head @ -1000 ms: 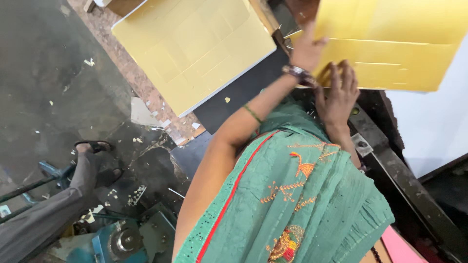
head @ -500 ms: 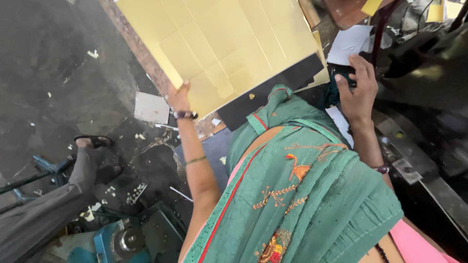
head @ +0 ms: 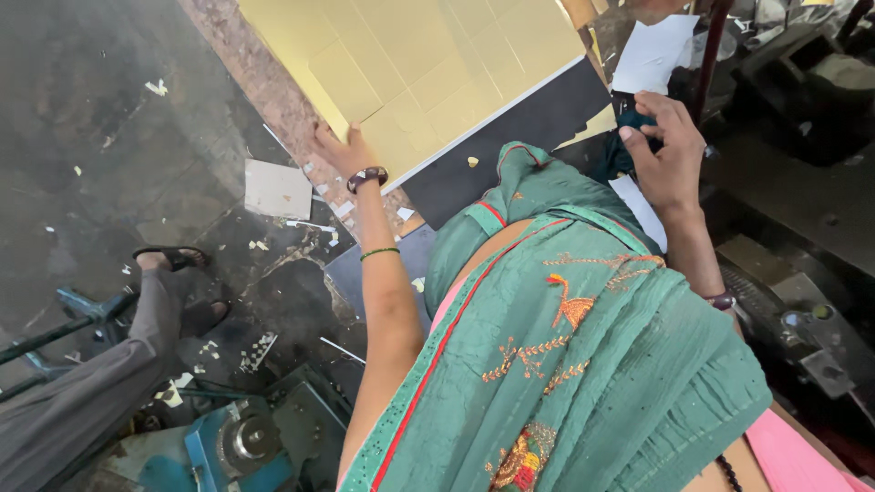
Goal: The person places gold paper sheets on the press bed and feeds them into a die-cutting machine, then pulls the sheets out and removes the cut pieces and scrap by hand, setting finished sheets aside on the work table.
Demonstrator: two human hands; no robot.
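A stack of large yellow die-cut card sheets lies on a dark board ahead of me. My left hand grips the stack's near left corner, thumb on top. It wears a dark watch, with a green bangle lower on the forearm. My right hand is raised at the right, fingers curled on a dark teal cloth beside a white sheet. A green embroidered drape covers my front and hides what lies below it.
Another person's grey-trousered leg and sandalled foot stand at the lower left. A blue machine part sits below. A square card piece and paper scraps litter the dark floor. Dark machinery fills the right side.
A yellow sheet held up at the right a second ago is gone from my hands. My left hand moved down-left to the stack's corner; my right hand let go and went to the dark cloth.
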